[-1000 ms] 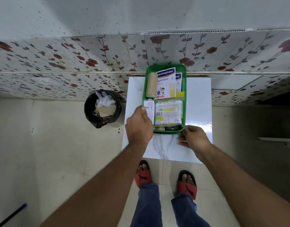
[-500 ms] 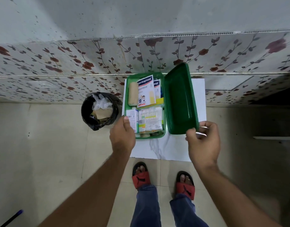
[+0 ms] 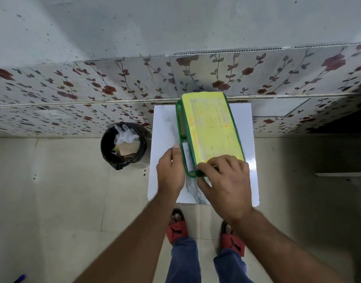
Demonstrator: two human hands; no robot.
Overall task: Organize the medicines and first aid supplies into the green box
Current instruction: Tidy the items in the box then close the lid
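Green box half-covered by its yellow-labelled lid, gripped by right hand; left hand steadies the box.

Right hand holds lid tilted over green box.

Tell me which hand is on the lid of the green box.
The right hand: its fingers lie on the near end of the yellow-labelled lid. The left hand is beside the green box at its left wall, off the lid.

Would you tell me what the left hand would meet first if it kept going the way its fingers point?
Probably the floral wall; the left hand points along the green box, beside it, though depth is unclear.
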